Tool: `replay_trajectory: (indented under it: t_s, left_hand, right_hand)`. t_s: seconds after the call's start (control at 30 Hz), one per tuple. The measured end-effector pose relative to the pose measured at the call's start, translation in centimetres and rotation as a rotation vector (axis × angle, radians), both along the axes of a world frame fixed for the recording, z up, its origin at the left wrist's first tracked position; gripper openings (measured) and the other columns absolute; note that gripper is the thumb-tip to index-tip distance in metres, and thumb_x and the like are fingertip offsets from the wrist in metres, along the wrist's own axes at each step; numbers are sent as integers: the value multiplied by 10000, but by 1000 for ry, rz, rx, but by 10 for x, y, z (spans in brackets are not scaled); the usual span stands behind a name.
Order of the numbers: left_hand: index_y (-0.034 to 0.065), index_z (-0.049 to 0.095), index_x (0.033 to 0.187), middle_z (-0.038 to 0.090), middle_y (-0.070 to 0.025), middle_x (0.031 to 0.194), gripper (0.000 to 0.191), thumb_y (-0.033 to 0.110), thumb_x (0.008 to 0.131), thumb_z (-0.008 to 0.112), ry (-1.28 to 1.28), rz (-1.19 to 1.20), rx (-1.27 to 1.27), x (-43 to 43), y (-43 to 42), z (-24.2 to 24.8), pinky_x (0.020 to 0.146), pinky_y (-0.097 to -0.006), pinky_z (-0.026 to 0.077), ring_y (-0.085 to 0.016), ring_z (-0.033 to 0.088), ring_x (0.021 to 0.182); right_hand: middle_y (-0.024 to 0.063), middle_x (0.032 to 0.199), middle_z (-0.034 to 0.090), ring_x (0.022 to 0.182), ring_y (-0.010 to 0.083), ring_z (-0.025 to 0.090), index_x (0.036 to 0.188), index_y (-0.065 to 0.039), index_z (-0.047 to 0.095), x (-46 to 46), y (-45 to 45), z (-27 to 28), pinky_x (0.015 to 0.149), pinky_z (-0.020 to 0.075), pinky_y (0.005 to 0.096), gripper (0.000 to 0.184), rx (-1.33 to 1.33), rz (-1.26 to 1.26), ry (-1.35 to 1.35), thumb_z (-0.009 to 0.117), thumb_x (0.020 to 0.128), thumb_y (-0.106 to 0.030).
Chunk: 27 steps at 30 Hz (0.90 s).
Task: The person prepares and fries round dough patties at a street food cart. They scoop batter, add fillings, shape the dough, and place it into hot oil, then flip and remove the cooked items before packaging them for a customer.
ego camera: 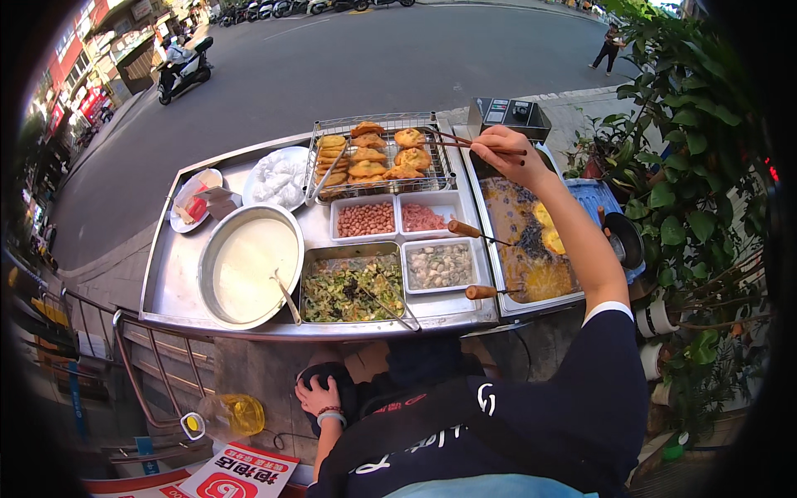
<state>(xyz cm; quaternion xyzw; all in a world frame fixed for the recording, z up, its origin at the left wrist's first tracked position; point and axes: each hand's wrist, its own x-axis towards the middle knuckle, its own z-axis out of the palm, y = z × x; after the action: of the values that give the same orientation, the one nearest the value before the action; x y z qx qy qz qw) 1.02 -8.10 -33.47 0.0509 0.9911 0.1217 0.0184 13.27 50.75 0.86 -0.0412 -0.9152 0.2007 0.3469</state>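
Note:
My right hand (507,155) is shut on a pair of wooden chopsticks (514,150). The chopstick tips reach a golden fritter (409,137) at the far right of a wire draining rack (386,185); whether they pinch it I cannot tell. Several more fritters (367,169) lie in rows on that rack. Below my right forearm is a fryer of bubbling oil (501,202), where yellow fritters (551,240) float, partly hidden by the arm. Two ladles with wooden handles, one upper (464,229) and one lower (481,292), hang over its near-left rim. My left hand (319,396) rests on my knee, holding nothing.
On the steel cart stand a batter basin (255,264) with a spoon, chopped greens (348,286) with tongs, and tubs of peanuts (366,219), pink shreds (423,218) and shellfish (441,264). An oil jug (243,416) sits lower left; potted plants (672,211) crowd the right.

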Motion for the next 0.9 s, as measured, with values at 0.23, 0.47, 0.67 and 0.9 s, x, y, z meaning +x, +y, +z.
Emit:
replay_trajectory:
  t_s: [0.23, 0.47, 0.67, 0.9]
  left_hand:
    - [228, 656, 1180, 402, -110, 1479, 437, 483, 825, 664, -42, 84, -19, 3, -19, -4, 1007, -573, 380, -347, 302, 1413]
    - [255, 633, 1210, 408, -89, 1472, 456, 519, 838, 652, -51, 62, -60, 1, -30, -11, 984, -575, 417, -326, 320, 1401]
    - [258, 626, 1214, 386, -87, 1491, 449, 517, 848, 645, -60, 56, -66, -2, -32, -13, 980, -573, 429, -318, 321, 1399]
    - [252, 634, 1206, 409, -87, 1478, 439, 505, 848, 650, -46, 59, -74, 2, -34, -16, 1004, -557, 425, -331, 336, 1391]
  right_hand:
    - [71, 866, 707, 756, 120, 707, 1025, 29, 695, 150, -52, 9, 627, 565, 207, 196, -435, -385, 358, 642, 967, -151]
    - [64, 844, 709, 675, 96, 655, 1033, 27, 692, 250, -85, -44, 616, 504, 202, 343, -570, -843, 623, 616, 987, -304]
    - [56, 873, 701, 662, 84, 641, 1052, 14, 683, 250, -58, -84, 602, 502, 203, 355, -626, -925, 637, 607, 991, -328]
    - [82, 810, 711, 600, 128, 656, 1021, 23, 695, 197, 16, -139, 578, 511, 262, 382, -665, -1015, 671, 640, 959, -350]
